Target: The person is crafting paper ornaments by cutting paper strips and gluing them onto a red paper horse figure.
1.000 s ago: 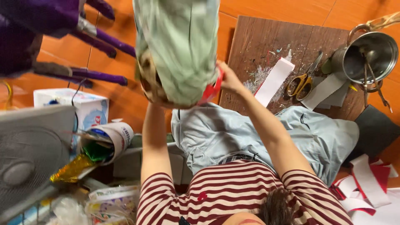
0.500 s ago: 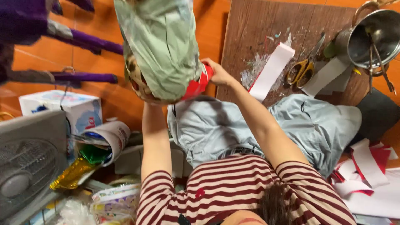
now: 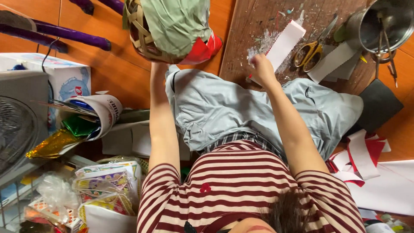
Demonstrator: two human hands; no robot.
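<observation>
1. Orange floor tiles [image 3: 125,82] fill the head view, with a scuffed wooden board [image 3: 258,30] laid over them as a work surface, probably to spare the tiles from glue and cutting scraps.
2. Up at arm's length is a woven basket [image 3: 142,39], wrapped in pale green paper [image 3: 177,21] with red paper [image 3: 202,49] at its lower edge. Raising it clear of the lap likely lets the wrapping be turned and checked.
3. Under the basket, the left hand [image 3: 157,64] props it from below; its fingers are hidden behind the basket, so I cannot tell how far they are closed.
4. Over the board's edge, the right hand [image 3: 261,69] is loosely curled, fingertips pinched near a white paper strip [image 3: 282,43]; whether it has hold of the strip is unclear.
5. Yellow-handled scissors [image 3: 308,51], more white strips and a steel pot [image 3: 379,26] lie within reach on the board; a fan [image 3: 17,129] and tissue box [image 3: 64,77] stand to the left.
</observation>
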